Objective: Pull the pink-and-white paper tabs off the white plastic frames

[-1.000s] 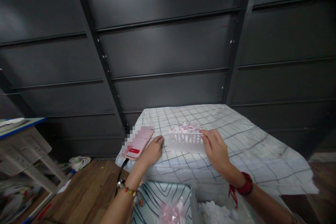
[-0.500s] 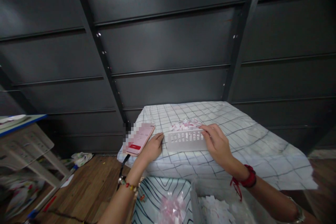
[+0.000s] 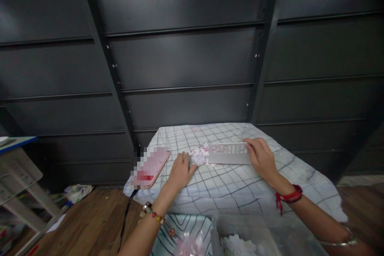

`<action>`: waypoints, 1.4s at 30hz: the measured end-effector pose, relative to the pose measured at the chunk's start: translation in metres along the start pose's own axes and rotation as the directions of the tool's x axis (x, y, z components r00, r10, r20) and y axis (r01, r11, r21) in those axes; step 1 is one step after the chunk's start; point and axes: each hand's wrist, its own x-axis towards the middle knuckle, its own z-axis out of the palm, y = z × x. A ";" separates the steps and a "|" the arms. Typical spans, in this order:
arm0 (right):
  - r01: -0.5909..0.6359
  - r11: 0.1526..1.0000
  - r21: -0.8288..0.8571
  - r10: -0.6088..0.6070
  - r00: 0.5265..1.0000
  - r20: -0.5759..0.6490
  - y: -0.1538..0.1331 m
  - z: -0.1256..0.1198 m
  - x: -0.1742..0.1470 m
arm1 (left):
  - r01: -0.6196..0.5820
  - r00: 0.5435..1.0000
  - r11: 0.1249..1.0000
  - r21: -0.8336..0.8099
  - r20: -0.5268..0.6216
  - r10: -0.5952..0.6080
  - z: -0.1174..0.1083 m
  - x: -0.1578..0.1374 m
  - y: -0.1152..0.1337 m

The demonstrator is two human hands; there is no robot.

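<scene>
My right hand point(image 3: 262, 160) grips the right end of a small white slotted plastic basket point(image 3: 229, 154), which looks tilted over the checked cloth point(image 3: 216, 184). A heap of small white and pink pieces point(image 3: 199, 154), perhaps paper, lies on the cloth at the basket's left end. My left hand point(image 3: 180, 170) rests with fingers apart at the left side of that heap. Its fingertips are at or touching the nearest pieces; I cannot tell which. Whatever is still inside the basket is mostly hidden by its front wall.
A pink phone point(image 3: 153, 168) with a black cable point(image 3: 127, 212) lies left of my left hand. In front stand a clear plastic bin point(image 3: 246, 224) of white pieces and a striped tray point(image 3: 175, 222) holding pink clear packets point(image 3: 192, 244). A dark panelled wall point(image 3: 186, 64) rises behind.
The basket has moved right with my right hand and tipped. Its pieces now lie on the cloth at its left. My left hand has spread its fingers beside them. The view has shifted slightly.
</scene>
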 end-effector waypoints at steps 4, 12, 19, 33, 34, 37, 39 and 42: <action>-0.003 1.000 -0.022 0.002 1.000 -0.013 0.005 0.002 -0.004 | -0.003 0.999 1.000 0.013 0.036 0.003 0.004 -0.001 0.001; -0.082 0.994 -0.075 0.076 0.994 -0.082 0.019 -0.008 0.010 | 0.002 1.000 1.000 0.023 0.022 -0.002 0.001 -0.002 0.004; -0.015 0.995 -0.094 0.014 1.000 -0.008 0.034 -0.031 0.002 | -0.010 1.000 1.000 -0.011 0.013 0.010 -0.001 -0.001 0.004; -0.014 0.997 -0.079 0.014 1.000 -0.003 -0.002 -0.047 -0.020 | -0.010 1.000 0.999 -0.032 0.011 0.010 -0.002 -0.002 0.006; -0.018 0.996 -0.091 0.015 0.999 -0.029 -0.004 -0.048 -0.019 | -0.012 1.000 0.999 -0.038 0.008 0.012 -0.001 -0.002 0.005; -0.069 0.990 -0.125 0.060 0.996 -0.071 -0.001 -0.047 -0.015 | -0.011 1.000 0.999 -0.043 -0.006 0.011 0.002 -0.002 0.003; -0.079 0.990 -0.119 0.073 0.996 -0.050 0.004 -0.045 -0.016 | -0.006 1.000 0.999 -0.035 -0.016 0.006 0.003 -0.002 0.002; -0.060 0.994 -0.093 0.059 0.998 -0.011 0.011 -0.042 -0.021 | -0.003 1.000 1.000 -0.027 -0.011 0.003 0.005 -0.002 0.002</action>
